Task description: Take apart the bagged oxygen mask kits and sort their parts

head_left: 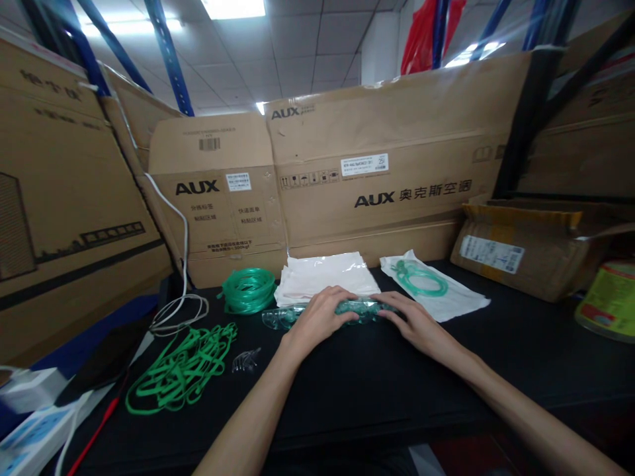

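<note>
A row of clear green plastic pieces (364, 307), which look like nested masks, lies on the black table in front of me. My left hand (325, 316) rests over its middle, thumb and fingers curved round it. At its right end, my right hand (411, 320) holds it between thumb and fingers. Behind the row lies a stack of white plastic bags (327, 274). To the right is a white bag (466, 301) with a coil of pale green tubing (424, 281) on it. The undersides of the pieces and some fingertips are hidden.
A coil of green tubing (248, 291), tangled green elastic straps (183, 370) and small clear or metallic strips (245, 360) lie left. Further left are a white cable (186, 244) and power strip (37, 436). Cardboard panels (397, 132) stand behind; an open carton (516, 251) and a can (608, 301) stand right.
</note>
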{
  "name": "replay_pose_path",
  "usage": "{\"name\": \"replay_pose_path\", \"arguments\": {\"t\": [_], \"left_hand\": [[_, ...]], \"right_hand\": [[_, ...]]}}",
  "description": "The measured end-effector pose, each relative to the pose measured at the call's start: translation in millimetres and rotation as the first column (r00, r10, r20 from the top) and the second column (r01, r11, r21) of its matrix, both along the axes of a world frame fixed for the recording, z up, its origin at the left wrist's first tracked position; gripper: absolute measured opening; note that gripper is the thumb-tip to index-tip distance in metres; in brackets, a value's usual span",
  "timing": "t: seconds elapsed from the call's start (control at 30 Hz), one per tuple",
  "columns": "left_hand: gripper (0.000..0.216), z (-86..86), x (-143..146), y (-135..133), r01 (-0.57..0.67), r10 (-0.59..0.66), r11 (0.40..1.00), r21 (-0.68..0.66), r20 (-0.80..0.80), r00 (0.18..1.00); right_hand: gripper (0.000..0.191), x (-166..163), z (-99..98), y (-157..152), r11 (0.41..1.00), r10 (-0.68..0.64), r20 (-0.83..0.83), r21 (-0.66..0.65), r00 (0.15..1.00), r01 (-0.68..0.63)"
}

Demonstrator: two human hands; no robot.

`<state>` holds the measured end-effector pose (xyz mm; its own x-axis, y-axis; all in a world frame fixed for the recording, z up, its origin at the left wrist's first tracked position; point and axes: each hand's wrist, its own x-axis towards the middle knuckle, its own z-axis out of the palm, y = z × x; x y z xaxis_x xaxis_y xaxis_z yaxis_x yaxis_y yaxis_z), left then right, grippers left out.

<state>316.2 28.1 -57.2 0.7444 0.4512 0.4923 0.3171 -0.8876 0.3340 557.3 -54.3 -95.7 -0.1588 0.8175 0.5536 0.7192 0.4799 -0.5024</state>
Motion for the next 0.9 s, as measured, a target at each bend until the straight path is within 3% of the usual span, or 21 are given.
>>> {"name": "replay_pose_path", "arguments": {"t": [0.4,0.63,0.77,0.9], "left_hand": [[0.027,-0.8,4,-3,-0.037,0.037,0.999,0.033,0.010,0.999],[0.026,1.8,5,-6,-0.048,0.047,0.996,0.072,0.011,0.999],[0.031,3.2,5,-11,-0.067,0.064,0.992,0.104,0.034,0.997],[0.031,4.5,6,-14,-0.077,0.070,0.988,0.130,0.059,0.996]], "right_hand": [[0.046,-4,-3.4,-2,0.994,-0.106,0.059,0.024,0.993,0.105],[0.045,-4,9.9,-9,0.973,-0.225,0.009,0.055,0.974,0.224],[0.046,12,14.7,-6,0.941,-0.332,-0.048,0.052,0.942,0.334],[0.046,50,20.0,8,0.879,-0.475,-0.076,0.008,0.877,0.477]]}}
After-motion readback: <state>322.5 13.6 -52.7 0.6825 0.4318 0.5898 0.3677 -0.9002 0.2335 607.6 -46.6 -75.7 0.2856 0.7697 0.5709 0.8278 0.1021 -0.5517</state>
